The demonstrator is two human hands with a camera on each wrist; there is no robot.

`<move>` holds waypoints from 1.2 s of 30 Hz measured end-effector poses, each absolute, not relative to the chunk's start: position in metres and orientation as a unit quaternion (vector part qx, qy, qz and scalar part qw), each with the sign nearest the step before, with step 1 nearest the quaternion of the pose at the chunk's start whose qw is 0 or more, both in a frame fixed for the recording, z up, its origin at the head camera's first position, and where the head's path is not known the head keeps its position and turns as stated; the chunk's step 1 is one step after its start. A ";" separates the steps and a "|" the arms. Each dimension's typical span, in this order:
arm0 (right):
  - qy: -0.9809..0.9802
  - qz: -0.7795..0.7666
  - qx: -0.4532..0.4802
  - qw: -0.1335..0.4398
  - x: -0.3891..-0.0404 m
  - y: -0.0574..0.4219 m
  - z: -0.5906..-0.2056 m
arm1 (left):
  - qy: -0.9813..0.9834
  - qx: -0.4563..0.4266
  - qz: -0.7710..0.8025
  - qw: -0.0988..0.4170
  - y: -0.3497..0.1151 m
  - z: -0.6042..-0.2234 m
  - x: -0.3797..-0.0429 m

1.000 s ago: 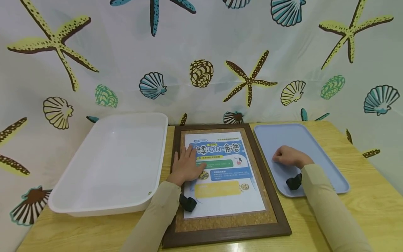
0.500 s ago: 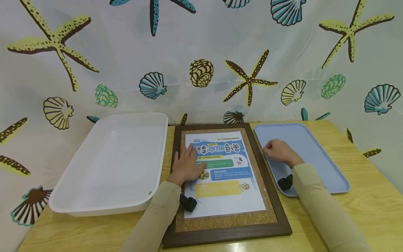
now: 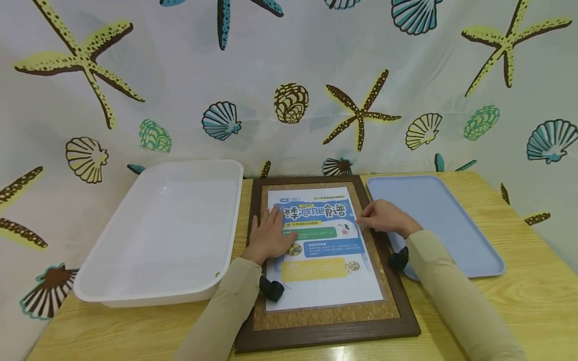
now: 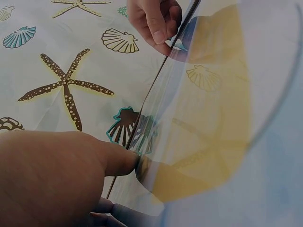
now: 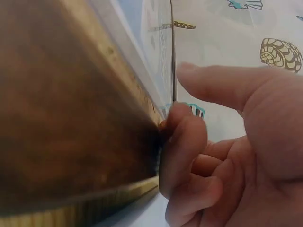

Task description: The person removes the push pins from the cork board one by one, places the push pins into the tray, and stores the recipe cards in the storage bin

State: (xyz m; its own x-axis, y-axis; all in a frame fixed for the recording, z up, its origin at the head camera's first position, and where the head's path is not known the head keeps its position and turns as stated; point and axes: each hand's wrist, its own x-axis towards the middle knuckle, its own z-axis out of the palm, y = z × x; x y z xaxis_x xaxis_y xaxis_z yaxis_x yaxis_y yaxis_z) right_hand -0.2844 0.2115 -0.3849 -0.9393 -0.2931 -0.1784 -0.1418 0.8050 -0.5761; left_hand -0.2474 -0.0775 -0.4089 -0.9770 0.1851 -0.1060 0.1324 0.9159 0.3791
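A printed poster sheet [image 3: 316, 296] with blue, green and yellow blocks lies on a cork board [image 3: 325, 318] in a dark brown frame [image 3: 334, 341]. My left hand [image 3: 269, 238] rests on the poster's left side, fingers spread; its thumb [image 4: 120, 161] shows close up in the left wrist view. Over the board's right edge is my right hand [image 3: 386, 216], fingertips at the poster's right edge. In the right wrist view its fingers [image 5: 182, 146] curl against the board, thumb apart from them, nothing visible between. A small pale dot [image 3: 351, 214] near those fingertips is too small to identify.
A large white tub [image 3: 158, 225] stands to the left of the board. On the right lies a shallow blue tray [image 3: 447, 225]. All stand on a wooden table [image 3: 528, 286], with a seashell-patterned cloth [image 3: 253, 60] behind.
My right hand has moved left from above the blue tray to the poster's right edge, its thumb and fingers coming apart from a closed fist. The left hand stays in place.
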 end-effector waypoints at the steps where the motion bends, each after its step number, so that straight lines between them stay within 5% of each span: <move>1: 0.940 -0.292 -0.116 0.135 -0.284 0.211 -0.384 | 0.976 0.082 0.188 0.070 -0.077 -0.409 -0.248; 36: 0.897 -0.398 -0.091 0.172 -0.293 0.222 -0.393 | 0.976 0.083 0.190 0.066 -0.076 -0.410 -0.250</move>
